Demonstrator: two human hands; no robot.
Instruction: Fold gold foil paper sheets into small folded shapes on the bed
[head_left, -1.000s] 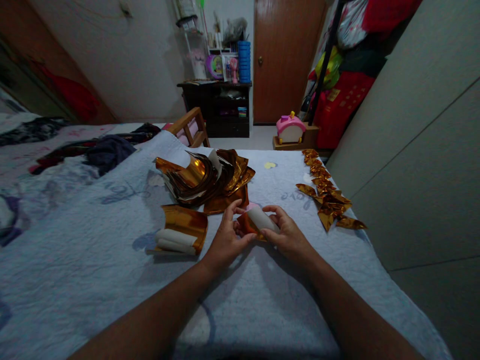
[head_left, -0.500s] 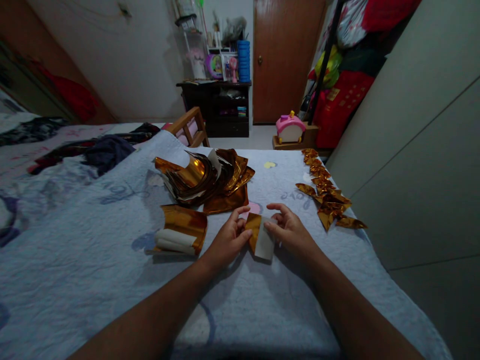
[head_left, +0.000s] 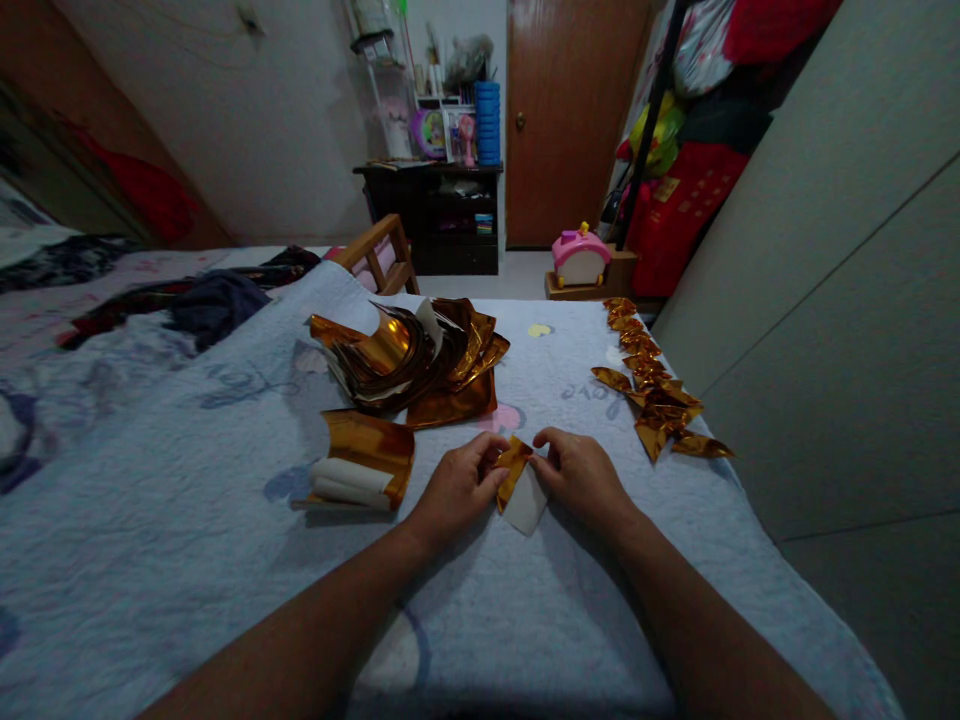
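Quilt [head_left: 491,625]: pale blue with printed motifs, spread under the work.
Left hand [head_left: 459,487]: grip pinching, thumb and fingertips on the left edge of the foil paper [head_left: 519,490].
Right hand [head_left: 589,475]: grip pinching too, thumb and index finger at the paper's upper right edge, the other fingers curled under.
Foil paper position: between the two hands, a gold band on the left, pale backing on the right narrowing to a lower point; whether it touches the cloth, I cannot tell.
Change: half a second ago it showed a broader panel and the right index finger reached out straight; now the gold band is narrower and that finger is bent in.
Meaning: another fold seems under way, the piece probably only partly shaped.
Curled gold sheet [head_left: 371,440]: beside the left forearm [head_left: 315,610], pale rolls lying in it.
Folded gold pieces [head_left: 660,405]: heaped and trailing along the right edge.
Loose foil stack [head_left: 397,360]: beyond the curled sheet, fanned and bowed.
Pink toy [head_left: 583,262]: past the bed's far edge.
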